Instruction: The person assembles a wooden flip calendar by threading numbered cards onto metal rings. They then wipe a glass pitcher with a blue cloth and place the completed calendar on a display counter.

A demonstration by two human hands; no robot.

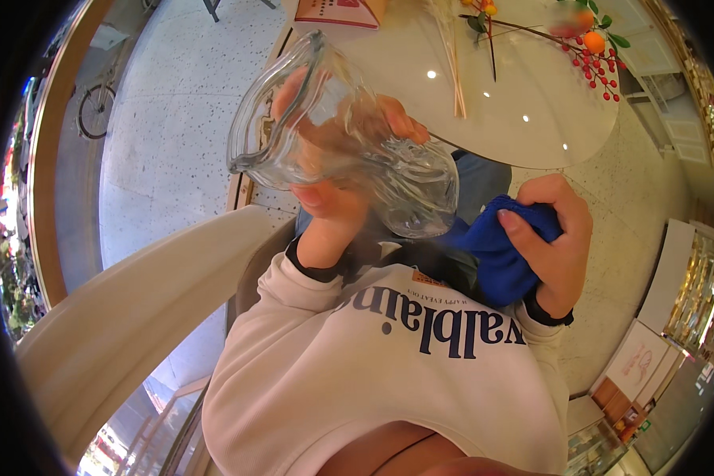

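A clear glass vase (pixel 420 186) with a wide wavy rim lies tilted in front of my chest, its mouth turned to the upper left. My left hand (pixel 333 143) is wrapped round its narrower middle, the fingers partly seen through the glass. Off to the right, my right hand (pixel 559 230) grips a blue cloth (pixel 504 250) between thumb and fingers. The cloth hangs bunched beside the vase's base, apart from my left hand.
Ahead is a round-edged white table (pixel 531 131) holding thin pale sticks (pixel 456 75), a branch with red berries (pixel 603 75) and small orange fruits (pixel 593 42), and a red-and-white box (pixel 339 13). A pale curved chair back (pixel 151 309) stands close on my left.
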